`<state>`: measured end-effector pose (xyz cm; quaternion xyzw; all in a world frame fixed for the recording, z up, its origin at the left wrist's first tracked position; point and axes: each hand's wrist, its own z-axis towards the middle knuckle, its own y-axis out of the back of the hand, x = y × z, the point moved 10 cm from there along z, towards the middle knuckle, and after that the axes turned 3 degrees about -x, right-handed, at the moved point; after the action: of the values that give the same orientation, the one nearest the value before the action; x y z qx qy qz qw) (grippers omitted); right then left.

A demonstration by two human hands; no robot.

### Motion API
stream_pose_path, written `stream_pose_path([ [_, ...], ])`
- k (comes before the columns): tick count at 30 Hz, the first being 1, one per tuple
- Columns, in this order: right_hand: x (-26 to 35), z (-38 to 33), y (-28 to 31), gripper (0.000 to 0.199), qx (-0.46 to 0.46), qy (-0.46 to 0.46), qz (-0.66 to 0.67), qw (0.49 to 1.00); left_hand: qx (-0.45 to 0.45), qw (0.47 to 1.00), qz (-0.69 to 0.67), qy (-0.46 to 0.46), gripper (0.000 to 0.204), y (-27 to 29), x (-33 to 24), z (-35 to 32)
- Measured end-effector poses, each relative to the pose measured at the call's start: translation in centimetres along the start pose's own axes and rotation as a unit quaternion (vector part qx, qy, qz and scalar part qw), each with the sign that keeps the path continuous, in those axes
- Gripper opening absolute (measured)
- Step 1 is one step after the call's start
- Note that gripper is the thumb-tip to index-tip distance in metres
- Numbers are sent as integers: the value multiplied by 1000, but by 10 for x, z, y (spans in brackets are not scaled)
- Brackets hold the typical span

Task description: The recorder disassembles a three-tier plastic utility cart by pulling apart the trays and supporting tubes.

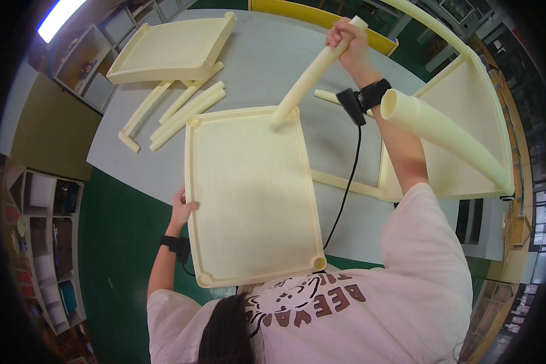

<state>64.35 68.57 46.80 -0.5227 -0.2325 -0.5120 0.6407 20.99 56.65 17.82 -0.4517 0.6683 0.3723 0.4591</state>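
Note:
A cream plastic shelf panel (pixel 249 194) with a raised rim and round corner sockets is held in front of my body. My left hand (pixel 182 207) grips its left edge, thumb on the rim. My right hand (pixel 350 45) is wrapped round the upper end of a cream tube (pixel 312 76). The tube slants down to the panel's far right corner, its lower end at that corner; how deep it sits there I cannot tell.
On the grey table (pixel 267 54), a second panel (pixel 176 45) and several loose tubes (pixel 188 115) lie at the far left. A partly built cream frame with an upright tube (pixel 443 130) stands at the right, close to my right forearm. A black cable (pixel 347 188) hangs from my right wrist.

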Motion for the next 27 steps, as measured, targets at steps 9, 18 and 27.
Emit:
stream_pose_path([
  [9, 3, -9, 48, 14, -131, 4, 21, 991, 5, 998, 60, -11, 68, -4, 13, 8],
  [18, -48, -85, 33, 13, -178, -47, -9, 983, -37, 986, 160, -16, 70, -22, 6, -7],
  [27, -195, -76, 3, 25, -211, -326, -40, 920, -52, 986, 159, -18, 60, -29, 12, -3],
])
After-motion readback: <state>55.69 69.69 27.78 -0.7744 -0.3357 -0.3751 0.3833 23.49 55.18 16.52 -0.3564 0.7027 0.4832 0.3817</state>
